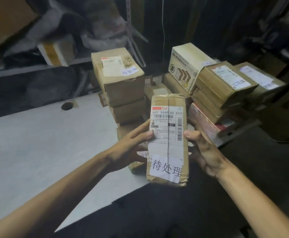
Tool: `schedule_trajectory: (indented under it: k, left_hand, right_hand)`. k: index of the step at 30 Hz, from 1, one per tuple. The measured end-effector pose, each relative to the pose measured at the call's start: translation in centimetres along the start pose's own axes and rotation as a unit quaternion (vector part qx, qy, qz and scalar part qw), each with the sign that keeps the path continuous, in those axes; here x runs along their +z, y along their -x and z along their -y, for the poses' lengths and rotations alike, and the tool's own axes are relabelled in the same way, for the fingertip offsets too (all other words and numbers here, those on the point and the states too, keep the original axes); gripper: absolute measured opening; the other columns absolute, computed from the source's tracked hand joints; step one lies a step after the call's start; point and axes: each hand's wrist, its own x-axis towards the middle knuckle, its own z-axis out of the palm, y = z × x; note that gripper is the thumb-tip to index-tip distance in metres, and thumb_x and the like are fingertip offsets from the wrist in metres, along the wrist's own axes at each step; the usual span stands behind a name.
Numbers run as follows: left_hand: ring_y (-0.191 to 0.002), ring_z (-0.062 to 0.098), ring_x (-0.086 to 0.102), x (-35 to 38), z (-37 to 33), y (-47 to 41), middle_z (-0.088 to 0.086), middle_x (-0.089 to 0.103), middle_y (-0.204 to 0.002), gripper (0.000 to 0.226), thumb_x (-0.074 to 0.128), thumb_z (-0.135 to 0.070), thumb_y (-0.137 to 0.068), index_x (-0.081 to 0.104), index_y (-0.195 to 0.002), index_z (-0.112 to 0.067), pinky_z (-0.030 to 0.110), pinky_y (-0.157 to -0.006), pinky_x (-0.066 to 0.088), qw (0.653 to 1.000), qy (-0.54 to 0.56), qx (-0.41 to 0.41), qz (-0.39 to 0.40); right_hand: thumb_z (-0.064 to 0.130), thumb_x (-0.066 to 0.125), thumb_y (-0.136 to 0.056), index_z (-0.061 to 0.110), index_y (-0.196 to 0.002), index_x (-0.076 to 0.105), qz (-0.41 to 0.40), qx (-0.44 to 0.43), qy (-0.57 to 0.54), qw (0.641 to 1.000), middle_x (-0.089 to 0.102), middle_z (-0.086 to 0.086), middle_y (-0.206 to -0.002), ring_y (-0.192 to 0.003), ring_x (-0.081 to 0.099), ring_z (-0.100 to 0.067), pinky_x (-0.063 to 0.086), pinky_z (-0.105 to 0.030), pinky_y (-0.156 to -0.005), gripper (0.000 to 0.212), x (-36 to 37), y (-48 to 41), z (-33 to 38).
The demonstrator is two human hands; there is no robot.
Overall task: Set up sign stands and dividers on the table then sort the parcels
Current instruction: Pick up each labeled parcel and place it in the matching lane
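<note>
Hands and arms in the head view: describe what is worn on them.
Nothing worn shows. The left hand and right hand have no gloves, rings, watch or wristband, and no sleeve appears anywhere up to the picture's edge.

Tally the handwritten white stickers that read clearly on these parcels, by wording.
待处理: 2, on the held parcel and the top box of the left stack.
已完成: 1, on the top box of the right stack.
Total: 3 legible; any others are partly hidden or too blurred to read.
</note>
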Motion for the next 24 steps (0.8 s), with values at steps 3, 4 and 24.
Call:
schedule_trajectory:
  k: [3,4,24]
  left_hand:
    - [-0.128,0.030,0.054,2.1,1.5,-3.2,-0.002,0.058,-0.139,0.091,0.076,-0.063,-0.069,0.031,-0.147,-0.050,0.061,-0.105,0.041,1.000,0.013,-0.016,-0.023]
    - [-0.128,0.030,0.054,2.8,1.8,-4.3,-0.002,0.060,-0.137,0.091,0.077,-0.063,-0.067,0.032,-0.145,-0.051,0.061,-0.105,0.041,0.999,0.017,-0.026,-0.030]
    - [-0.121,0.024,0.060,3.5,1.1,-16.6,-0.003,0.061,-0.135,0.077,0.072,-0.061,-0.071,0.042,-0.141,-0.050,0.059,-0.096,0.050,0.984,0.073,-0.005,-0.164]
  right_hand:
    - [0.071,0.083,-0.040,0.042,-0.137,0.043,0.028,0.015,0.012,0.999,0.069,-0.008,-0.122,-0.107,0.068,-0.032,0.057,-0.044,-0.073,0.109,-4.1,-0.9,-0.5]
    - [0.073,0.083,-0.038,0.042,-0.136,0.044,0.031,0.022,0.014,0.999,0.069,-0.007,-0.122,-0.107,0.068,-0.030,0.057,-0.042,-0.074,0.110,-5.5,-1.2,-0.5]
    - [0.057,0.079,-0.054,0.038,-0.139,0.040,0.140,0.083,0.004,0.987,0.068,-0.007,-0.124,-0.109,0.067,-0.035,0.056,-0.056,-0.084,0.096,-15.1,-13.6,1.8]
